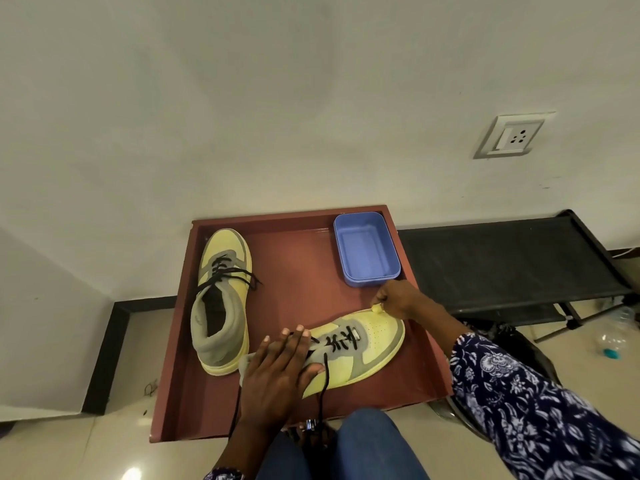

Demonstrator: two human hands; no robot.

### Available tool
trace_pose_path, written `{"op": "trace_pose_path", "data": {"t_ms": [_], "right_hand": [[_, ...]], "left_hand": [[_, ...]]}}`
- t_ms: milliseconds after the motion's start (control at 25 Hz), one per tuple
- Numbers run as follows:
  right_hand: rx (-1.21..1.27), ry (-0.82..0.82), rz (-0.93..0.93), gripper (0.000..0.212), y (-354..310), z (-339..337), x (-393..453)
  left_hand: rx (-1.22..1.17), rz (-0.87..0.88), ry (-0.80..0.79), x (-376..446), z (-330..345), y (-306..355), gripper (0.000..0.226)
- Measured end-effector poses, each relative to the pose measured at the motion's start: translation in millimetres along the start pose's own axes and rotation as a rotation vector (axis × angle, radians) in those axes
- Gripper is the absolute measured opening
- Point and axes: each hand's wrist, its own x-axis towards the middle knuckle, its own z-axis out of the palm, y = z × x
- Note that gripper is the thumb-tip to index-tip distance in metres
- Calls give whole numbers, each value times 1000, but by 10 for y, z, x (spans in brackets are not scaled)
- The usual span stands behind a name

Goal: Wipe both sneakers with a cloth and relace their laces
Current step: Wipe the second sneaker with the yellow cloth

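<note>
Nearest the camera, denim-clad knees (367, 445) sit below the left hand (277, 379), which lies flat with straight fingers across the near sneaker (363, 344), pressing a pale cloth (247, 363) at its collar. The right hand (394, 299) pinches something small and yellowish at the toe; what it is cannot be told. Its black laces (323, 386) trail loose, so relacing seems unfinished. The far sneaker (221, 299), suede-like grey and yellow, stands beside it on the reddish counter (298, 271), near a blue plastic tub (365, 249).
</note>
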Motion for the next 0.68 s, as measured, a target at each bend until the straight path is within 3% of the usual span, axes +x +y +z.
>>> {"op": "trace_pose_path", "data": {"t_ms": [320, 680], "right_hand": [[-8, -109, -63, 17, -556, 169, 122], [88, -214, -229, 35, -974, 261, 14]], "left_hand": [[19, -14, 7, -14, 17, -5, 47], [48, -10, -2, -9, 12, 5, 49]]}}
